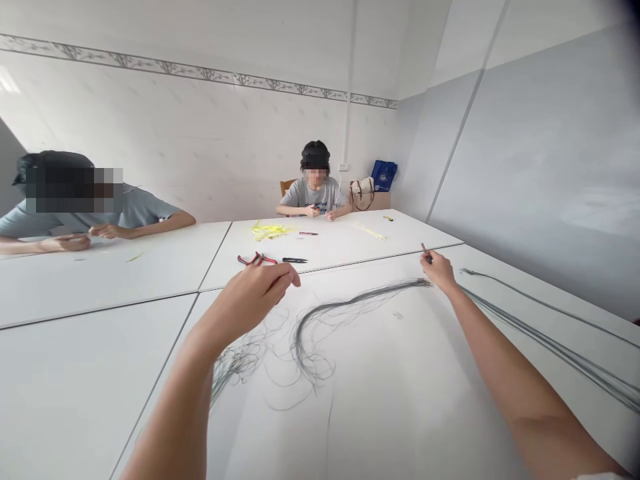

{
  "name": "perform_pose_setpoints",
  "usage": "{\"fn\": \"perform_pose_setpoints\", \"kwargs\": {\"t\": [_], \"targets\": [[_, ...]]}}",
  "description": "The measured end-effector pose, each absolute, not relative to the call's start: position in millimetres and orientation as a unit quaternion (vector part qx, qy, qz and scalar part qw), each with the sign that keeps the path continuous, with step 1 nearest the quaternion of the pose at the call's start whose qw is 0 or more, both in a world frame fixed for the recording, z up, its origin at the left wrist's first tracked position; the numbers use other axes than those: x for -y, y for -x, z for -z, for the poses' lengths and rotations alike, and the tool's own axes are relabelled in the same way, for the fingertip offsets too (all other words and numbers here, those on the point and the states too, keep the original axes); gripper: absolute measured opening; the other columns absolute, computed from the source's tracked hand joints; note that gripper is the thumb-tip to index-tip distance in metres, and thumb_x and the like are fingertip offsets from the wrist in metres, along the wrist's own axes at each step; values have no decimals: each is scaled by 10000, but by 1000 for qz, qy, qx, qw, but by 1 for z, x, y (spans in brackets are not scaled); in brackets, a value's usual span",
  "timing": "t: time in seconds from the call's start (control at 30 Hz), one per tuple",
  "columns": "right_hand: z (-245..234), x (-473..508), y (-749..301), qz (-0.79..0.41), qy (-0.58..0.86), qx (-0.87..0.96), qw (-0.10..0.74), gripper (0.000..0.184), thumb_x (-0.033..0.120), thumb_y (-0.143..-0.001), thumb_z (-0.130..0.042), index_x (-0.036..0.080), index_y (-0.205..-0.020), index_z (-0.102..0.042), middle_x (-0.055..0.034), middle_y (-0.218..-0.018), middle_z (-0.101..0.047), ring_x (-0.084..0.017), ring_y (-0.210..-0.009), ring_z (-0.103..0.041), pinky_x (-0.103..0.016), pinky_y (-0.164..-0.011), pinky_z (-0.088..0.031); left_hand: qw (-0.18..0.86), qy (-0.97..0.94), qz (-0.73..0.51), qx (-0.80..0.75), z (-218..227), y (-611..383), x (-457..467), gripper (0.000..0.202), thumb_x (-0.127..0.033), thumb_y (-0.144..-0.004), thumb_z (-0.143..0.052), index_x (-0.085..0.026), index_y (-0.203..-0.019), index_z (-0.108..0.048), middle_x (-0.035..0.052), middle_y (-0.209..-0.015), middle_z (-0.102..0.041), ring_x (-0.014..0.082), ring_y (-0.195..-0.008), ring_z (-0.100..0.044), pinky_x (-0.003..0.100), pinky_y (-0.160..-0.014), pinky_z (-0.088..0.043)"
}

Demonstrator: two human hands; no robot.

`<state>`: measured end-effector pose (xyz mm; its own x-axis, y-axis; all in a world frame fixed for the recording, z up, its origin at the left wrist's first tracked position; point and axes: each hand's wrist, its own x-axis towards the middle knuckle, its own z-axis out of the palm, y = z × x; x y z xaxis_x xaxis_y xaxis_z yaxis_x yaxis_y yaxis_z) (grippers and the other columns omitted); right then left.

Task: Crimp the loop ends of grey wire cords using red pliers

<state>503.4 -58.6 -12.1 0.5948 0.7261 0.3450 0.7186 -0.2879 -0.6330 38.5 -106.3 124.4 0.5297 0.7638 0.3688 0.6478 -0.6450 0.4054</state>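
My left hand (pixel 260 290) hangs just above the white table (pixel 100 373), fingers loosely curled around nothing visible. Nearest to it lie red-handled pliers (pixel 257 259) and black-handled snips (pixel 295 260). My right hand (pixel 439 270) pinches a small dark tool (pixel 425 253) by its lower end. Below and between my hands, a loose bundle of thin grey strands (pixel 345 320) curves across the tabletop, tangling towards the left. A straighter grey bundle (pixel 560 333) runs along the right, past my right forearm.
Across the table, a seated person (pixel 315 190) works near yellow strands (pixel 269 231). Another person (pixel 100 213) sits at the left, hands on the table. A small yellow-handled tool (pixel 388 218) lies far right. A handbag (pixel 362 193) and blue bag (pixel 384 175) stand by the back wall.
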Motion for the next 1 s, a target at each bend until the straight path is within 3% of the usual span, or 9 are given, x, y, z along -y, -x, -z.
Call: {"fn": "perform_pose_setpoints", "kwargs": {"t": [0.17,0.3,0.37,0.53,0.63,0.73,0.87,1.0], "targets": [[56,61,-546,0,843,440,309,130,220,-884,-535,169,-847,-649,-151,-854,-702,-201,-708,-553,-318,-662,-335,182,-876,-93,-436,-120,-35,104,328,-330,-958,-431,-256,-871,-738,-2,-636,-667,160,-530,-603,237,-481,-349],[79,62,-560,11,850,458,260,163,257,-920,-543,165,-887,-674,-166,-899,-712,-206,-718,-561,-318,-639,-319,240,-896,-35,-372,-120,-36,111,357,-431,-983,-447,-297,-924,-773,8,-874,-772,181,-792,-716,224,-610,-450],[86,62,-561,24,849,471,239,167,262,-928,-547,163,-901,-680,-160,-917,-715,-212,-752,-575,-311,-642,-322,222,-903,-61,-363,-120,-33,111,371,-485,-974,-464,-308,-926,-787,14,-955,-779,198,-878,-713,226,-642,-469],[101,66,-554,82,841,494,204,148,234,-927,-549,153,-934,-673,-150,-957,-701,-233,-853,-598,-307,-661,-317,156,-885,-101,-428,-114,-12,83,395,-519,-956,-441,-299,-979,-768,22,-932,-768,198,-783,-691,252,-648,-493],[110,72,-548,117,831,503,206,168,234,-935,-522,153,-1000,-654,-152,-1038,-686,-241,-886,-596,-314,-665,-321,67,-830,-105,-544,-102,5,54,385,-447,-970,-399,-270,-1017,-738,47,-952,-770,232,-850,-703,297,-728,-513],[117,78,-548,140,816,516,218,176,243,-933,-509,159,-1023,-635,-143,-1039,-674,-244,-886,-589,-325,-673,-333,-40,-743,-38,-667,-79,20,28,368,-283,-949,-414,-241,-1207,-673,92,-1036,-765,283,-948,-712,351,-787,-527],[124,77,-553,155,799,531,235,148,235,-913,-512,173,-979,-629,-133,-999,-670,-237,-839,-574,-338,-655,-329,-19,-734,3,-679,-40,31,6,358,-241,-919,-511,-240,-1263,-610,90,-1179,-737,270,-1103,-683,351,-903,-517],[128,75,-558,165,787,538,251,134,242,-899,-515,186,-947,-626,-134,-975,-671,-234,-797,-566,-347,-640,-330,11,-744,13,-668,-7,30,-6,346,-310,-913,-573,-225,-1246,-611,118,-1279,-680,265,-1088,-690,351,-902,-523]]}}
